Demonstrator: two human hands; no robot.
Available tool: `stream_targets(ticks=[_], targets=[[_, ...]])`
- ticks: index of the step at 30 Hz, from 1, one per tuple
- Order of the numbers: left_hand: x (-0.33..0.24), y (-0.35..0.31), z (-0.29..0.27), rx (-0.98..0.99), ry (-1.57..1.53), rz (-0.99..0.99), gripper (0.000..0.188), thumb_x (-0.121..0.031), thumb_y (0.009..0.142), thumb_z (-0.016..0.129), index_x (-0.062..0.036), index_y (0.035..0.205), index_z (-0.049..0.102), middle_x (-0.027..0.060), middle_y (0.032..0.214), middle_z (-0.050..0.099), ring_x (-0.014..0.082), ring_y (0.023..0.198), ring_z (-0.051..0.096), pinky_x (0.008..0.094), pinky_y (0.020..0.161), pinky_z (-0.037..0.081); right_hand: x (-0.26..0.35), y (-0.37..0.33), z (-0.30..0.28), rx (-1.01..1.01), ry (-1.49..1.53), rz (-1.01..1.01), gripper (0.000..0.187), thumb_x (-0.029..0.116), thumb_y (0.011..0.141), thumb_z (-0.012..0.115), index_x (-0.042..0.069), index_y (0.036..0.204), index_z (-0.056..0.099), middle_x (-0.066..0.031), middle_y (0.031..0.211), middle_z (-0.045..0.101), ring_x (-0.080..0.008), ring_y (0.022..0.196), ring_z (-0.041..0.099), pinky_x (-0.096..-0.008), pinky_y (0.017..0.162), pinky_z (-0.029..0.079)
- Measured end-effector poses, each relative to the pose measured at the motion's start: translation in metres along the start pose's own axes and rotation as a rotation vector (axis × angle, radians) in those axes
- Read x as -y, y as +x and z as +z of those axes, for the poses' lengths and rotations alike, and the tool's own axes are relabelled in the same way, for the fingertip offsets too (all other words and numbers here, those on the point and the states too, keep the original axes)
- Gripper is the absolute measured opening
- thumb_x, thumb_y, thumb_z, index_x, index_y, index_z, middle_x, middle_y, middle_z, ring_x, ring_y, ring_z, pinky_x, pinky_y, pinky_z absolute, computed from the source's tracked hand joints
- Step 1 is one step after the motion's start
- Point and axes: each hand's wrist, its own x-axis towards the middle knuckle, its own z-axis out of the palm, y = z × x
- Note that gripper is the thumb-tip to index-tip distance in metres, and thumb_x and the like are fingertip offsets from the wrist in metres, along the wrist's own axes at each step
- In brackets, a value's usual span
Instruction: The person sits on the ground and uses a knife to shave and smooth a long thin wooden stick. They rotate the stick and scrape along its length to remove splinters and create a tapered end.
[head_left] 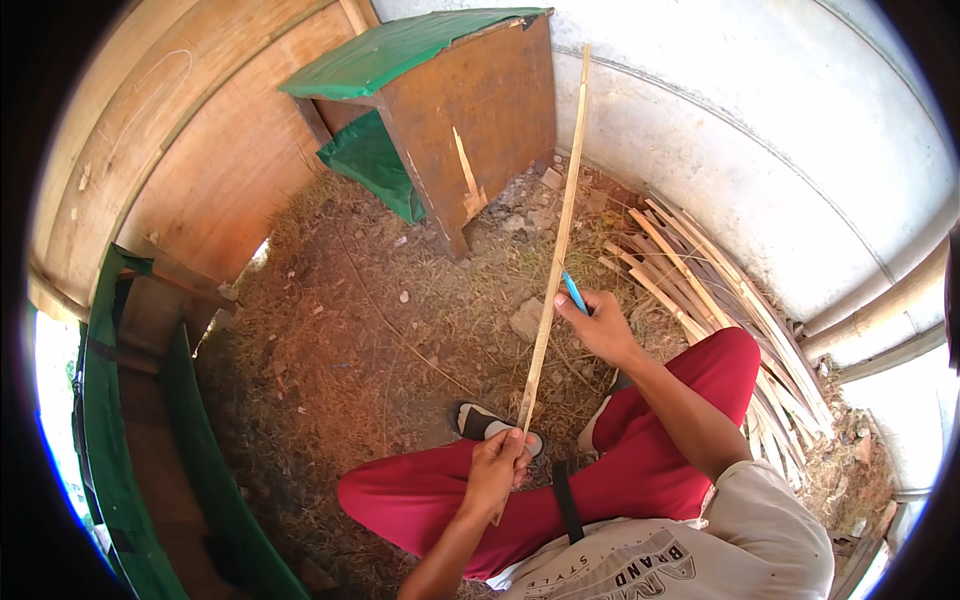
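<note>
A long, narrow bamboo strip [566, 215] slants up and away from my lap, its far end near the white wall. My left hand [497, 468] is closed around the strip's near end, above my left thigh. Farther up, my right hand [598, 325] is closed on a slim blue tool [574, 291]; whether it is a pen or a cutter I cannot tell. The tool's tip meets or nearly meets the strip's right side. My right thumb lies against the strip just below the tool.
Many cut bamboo strips [715, 275] lie piled to the right, beside my knee. A brown wooden cabinet [480, 110] with a green cover stands ahead. Another green-covered wooden piece [150, 400] is at the left. Dirt and dry grass cover the ground [330, 300].
</note>
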Motion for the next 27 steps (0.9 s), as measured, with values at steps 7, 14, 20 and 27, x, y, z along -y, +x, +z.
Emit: stream_targets(ticks=[7,14,20,27], targets=[[-0.003,0.009,-0.013,0.340,-0.513,-0.199,0.045,-0.035,0.110,0.032,-0.0003,0.111,0.060,-0.0067,0.057,0.032,0.0035,0.043,0.028,0.0198,0.037,0.027,-0.018,-0.009,-0.016,0.024,-0.117,0.033,0.055,0.048,0.104,0.046,-0.001,0.106,0.071,-0.0027,0.068,0.057,-0.0084,0.055,0.043,-0.0289,0.054,0.037],[0.021,0.027,-0.041,0.645,-0.874,-0.275,0.046,-0.036,0.110,0.031,-0.0002,0.116,0.060,-0.0082,0.058,0.030,0.0013,0.043,0.027,0.0180,0.036,0.025,-0.034,-0.007,-0.024,0.029,0.076,0.105,0.061,0.046,0.107,0.039,-0.007,0.128,0.059,-0.0016,0.081,0.063,-0.0050,0.053,0.041,-0.0240,0.049,0.035],[0.019,0.027,-0.041,0.651,-0.857,-0.244,0.047,-0.037,0.109,0.031,-0.0001,0.117,0.060,-0.0085,0.058,0.030,0.0009,0.043,0.027,0.0180,0.037,0.025,-0.052,-0.007,-0.026,-0.028,-0.044,0.116,0.055,0.044,0.107,0.042,-0.006,0.114,0.065,-0.0011,0.076,0.061,-0.0059,0.052,0.042,-0.0250,0.049,0.036],[0.013,0.020,-0.034,0.477,-0.704,-0.162,0.046,-0.036,0.110,0.031,-0.0004,0.112,0.060,-0.0074,0.058,0.031,0.0025,0.043,0.027,0.0189,0.038,0.025,0.004,-0.032,-0.009,-0.032,-0.398,-0.163,0.032,0.029,0.102,0.056,0.000,0.098,0.068,-0.0102,0.064,0.058,-0.0165,0.050,0.051,-0.0336,0.048,0.041]])
